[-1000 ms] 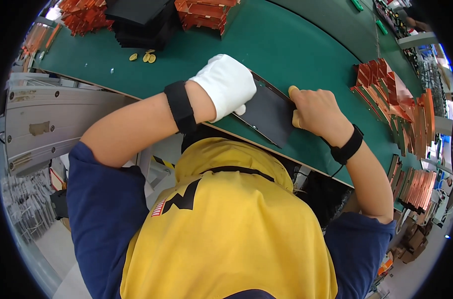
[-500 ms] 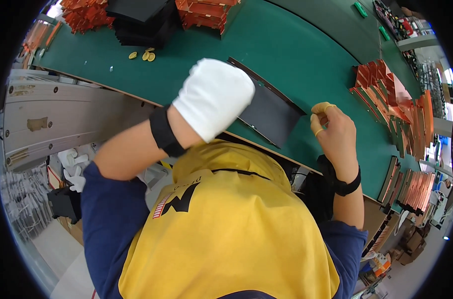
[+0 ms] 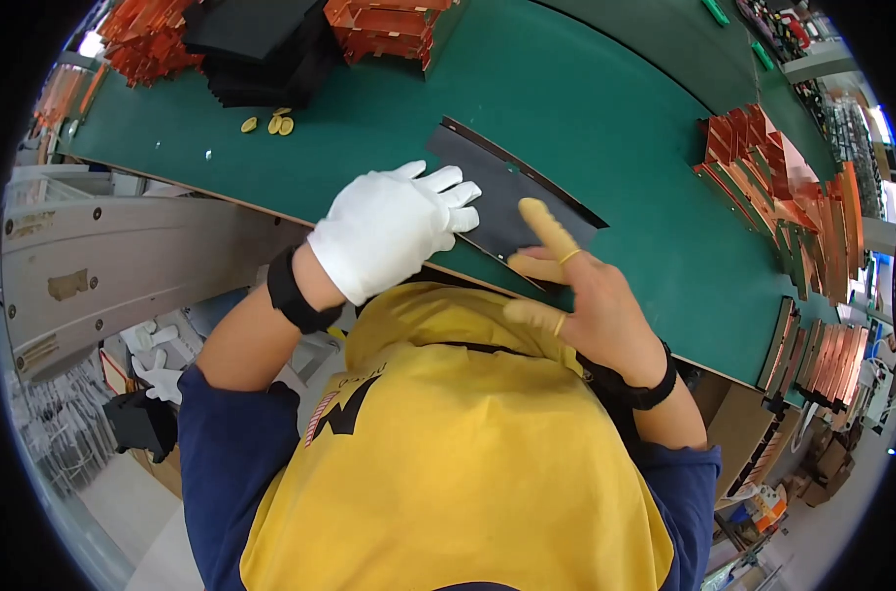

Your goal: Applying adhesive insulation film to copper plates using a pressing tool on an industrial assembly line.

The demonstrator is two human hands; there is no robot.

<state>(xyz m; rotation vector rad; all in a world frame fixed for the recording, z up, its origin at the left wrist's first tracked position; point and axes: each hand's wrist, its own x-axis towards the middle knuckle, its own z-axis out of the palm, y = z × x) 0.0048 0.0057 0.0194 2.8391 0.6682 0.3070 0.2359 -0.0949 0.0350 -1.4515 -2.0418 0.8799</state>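
Observation:
A dark grey rectangular panel with raised thin edges lies slanted on the green table, close to its front edge. My left hand, in a white glove, is at the panel's near left side with fingers stretched and a little apart. Its fingertips overlap the panel's edge; whether they press on it I cannot tell. My right hand wears yellow finger cots on the thumb and two fingers. Those fingers are spread over the panel's near right corner, holding nothing. Each wrist has a black band.
Black sheets are stacked at the back left, between piles of orange-copper bent parts. Several loose yellow finger cots lie in front. More copper-coloured parts stand at the right, with a row of upright strips nearer me.
My left hand has come down and turned, its fingers now visible. The right hand has moved left to the panel, its pinched fingers now spread.

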